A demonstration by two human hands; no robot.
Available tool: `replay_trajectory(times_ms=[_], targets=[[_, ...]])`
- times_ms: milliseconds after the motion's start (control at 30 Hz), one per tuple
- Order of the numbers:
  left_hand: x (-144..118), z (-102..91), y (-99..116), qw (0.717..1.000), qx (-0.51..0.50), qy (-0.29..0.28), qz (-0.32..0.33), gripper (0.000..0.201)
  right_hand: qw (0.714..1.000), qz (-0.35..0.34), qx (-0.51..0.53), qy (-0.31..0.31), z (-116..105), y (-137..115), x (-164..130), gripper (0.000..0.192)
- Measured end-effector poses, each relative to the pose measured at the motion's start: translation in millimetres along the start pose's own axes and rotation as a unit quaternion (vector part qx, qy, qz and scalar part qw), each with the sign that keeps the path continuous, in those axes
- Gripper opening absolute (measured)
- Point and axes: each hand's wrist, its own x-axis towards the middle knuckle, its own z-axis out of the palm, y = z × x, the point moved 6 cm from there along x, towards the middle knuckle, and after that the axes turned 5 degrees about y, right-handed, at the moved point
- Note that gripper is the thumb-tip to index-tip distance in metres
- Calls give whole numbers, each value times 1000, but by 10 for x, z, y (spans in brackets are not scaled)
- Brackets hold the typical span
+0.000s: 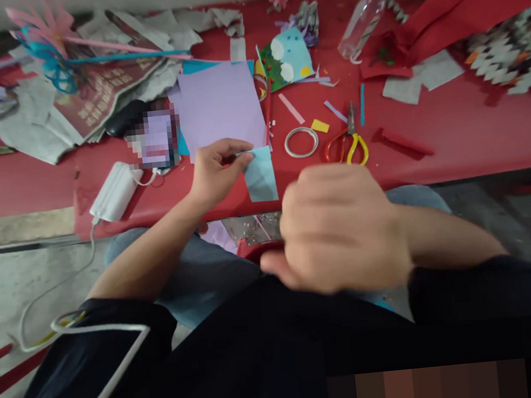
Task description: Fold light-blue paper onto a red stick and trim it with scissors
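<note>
A small light-blue piece of paper is pinched at its upper left corner between the thumb and fingers of my left hand. It sits over the front part of the red tabletop. Close to the camera, my right hand is raised above my lap, curled into a fist with its back toward me. Its inner side is turned away, so anything inside it is hidden. Purple paper sheets lie just beyond my left hand. Pliers with red and yellow handles and a ring of wire lie past my right hand.
At the left are a white power bank with a cable, a phone and crumpled newspaper. Farther back stand a painted card and a clear bottle. Red cloth and a red paper roll lie right.
</note>
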Motion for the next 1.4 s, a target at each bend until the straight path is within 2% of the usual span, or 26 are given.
replay_trajectory(times_ms=[33, 67, 100, 167, 200, 267, 333, 433, 600, 700, 800, 933, 1100, 1267, 1400], targets=[[-14, 16, 39, 1000, -8, 4, 2, 28, 999, -28, -25, 37, -23, 180, -46, 17], [-30, 32, 80, 1000, -14, 8, 4, 27, 996, -8, -55, 66, -30, 410, -102, 9], [-49, 47, 118, 1000, -17, 10, 6, 27, 994, 55, -64, 74, -6, 674, -170, 8], [-99, 84, 179, 1000, -16, 8, 8, 23, 982, 178, -11, 66, 96, 1110, -337, 24], [-128, 106, 199, 1000, -17, 4, 8, 22, 970, 235, 32, 56, 165, 1267, -423, 27], [-190, 154, 228, 1000, -26, -9, 12, 20, 947, 302, 100, 44, 276, 1431, -544, 27], [-242, 192, 243, 999, -34, -23, 13, 20, 936, 326, 123, 42, 326, 1471, -585, 19], [-279, 215, 250, 999, -28, -36, 7, 22, 935, 333, 115, 37, 334, 1460, -562, 11], [-295, 247, 250, 996, 1, -94, -6, 19, 947, 310, 82, 26, 352, 1409, -557, 9], [-329, 274, 199, 991, 26, -128, -36, 15, 957, 284, 59, 1, 418, 1350, -580, 10], [-379, 299, 150, 987, 25, -147, -58, 15, 950, 305, 63, -34, 513, 1362, -639, 8], [-437, 320, 112, 986, 33, -148, -66, 15, 931, 351, 79, -67, 614, 1441, -738, 8], [-463, 301, 69, 987, 30, -137, -76, 15, 929, 361, 63, -54, 648, 1480, -803, 10], [-478, 248, 56, 987, 106, -120, -30, 10, 936, 343, 75, -26, 694, 1452, -826, 10], [-519, 263, 76, 984, 122, -127, 0, 9, 942, 320, 90, -37, 742, 1382, -809, 12]])
